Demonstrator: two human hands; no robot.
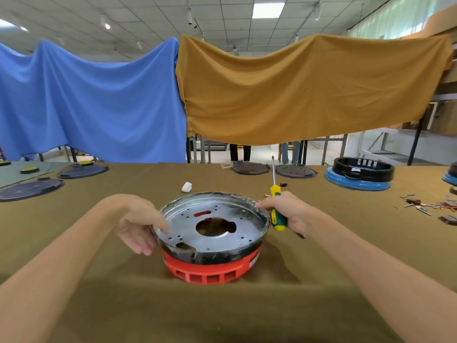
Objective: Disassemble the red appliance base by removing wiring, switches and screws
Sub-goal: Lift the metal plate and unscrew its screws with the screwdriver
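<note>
- One red appliance base (210, 271), topped by one metal plate (212, 221).
- One screwdriver (277, 206).
- Two hands: left hand (138, 226), right hand (291, 214).
- Four dark round lids on the surface: two at left (31, 189) (82, 171), two at the far edge (249, 167) (295, 171).
- One blue-and-black base (359, 175).
- One small white piece (186, 187).
- Two hanging cloths: one blue (94, 100), one mustard (296, 90).

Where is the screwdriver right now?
In the head view, the screwdriver is gripped in the right hand, shaft pointing up, beside the right rim of the red appliance base.
</note>
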